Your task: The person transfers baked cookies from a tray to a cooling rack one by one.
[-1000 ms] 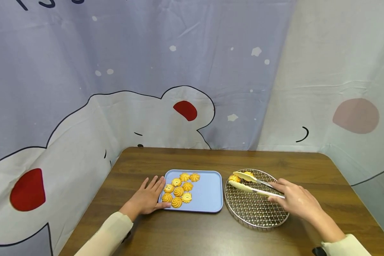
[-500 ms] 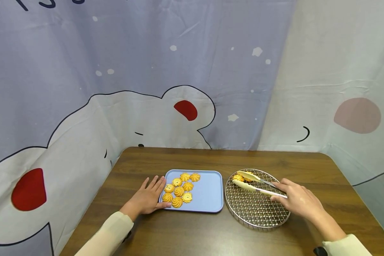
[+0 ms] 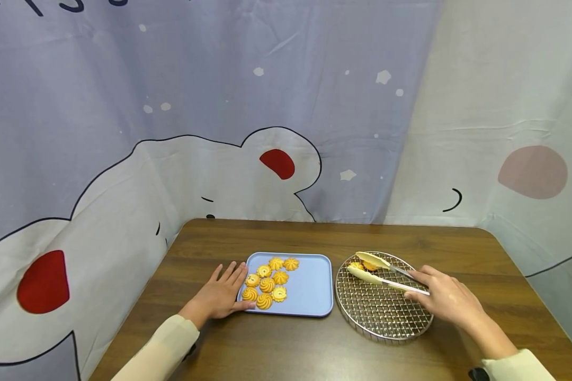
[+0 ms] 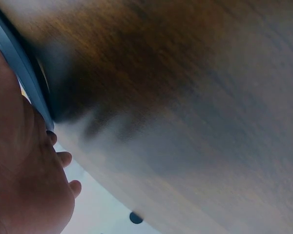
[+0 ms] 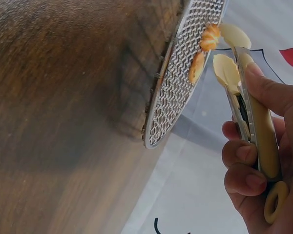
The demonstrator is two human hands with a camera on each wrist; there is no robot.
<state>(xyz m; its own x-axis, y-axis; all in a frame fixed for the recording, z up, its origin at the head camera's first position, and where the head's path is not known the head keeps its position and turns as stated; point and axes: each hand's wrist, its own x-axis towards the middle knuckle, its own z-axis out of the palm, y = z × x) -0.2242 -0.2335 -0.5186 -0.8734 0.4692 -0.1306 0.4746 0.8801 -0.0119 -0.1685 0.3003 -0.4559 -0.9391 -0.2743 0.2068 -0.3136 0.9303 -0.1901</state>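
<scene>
My right hand (image 3: 450,299) grips a pair of tongs (image 3: 368,276) with cream tips and metal arms. The tips are spread, one on either side of two golden swirled cookies (image 3: 356,265) at the far left of a round wire rack (image 3: 386,315). In the right wrist view both cookies (image 5: 210,38) sit on the mesh near its rim, with the tongs (image 5: 264,141) held above. My left hand (image 3: 219,296) rests at the left edge of a light blue tray (image 3: 310,286), fingers straight and spread, thumb on its near corner. Several cookies (image 3: 267,284) lie on the tray's left half.
A brown wooden table (image 3: 286,346) carries the tray and the rack, which stand side by side with a narrow gap. Behind the table hangs a printed cloth (image 3: 352,132), which also runs along both sides.
The tongs have shifted slightly right, and their far tip has swung away from the near one. The left rack cookie has slid right, close to the other. My left hand stays put.
</scene>
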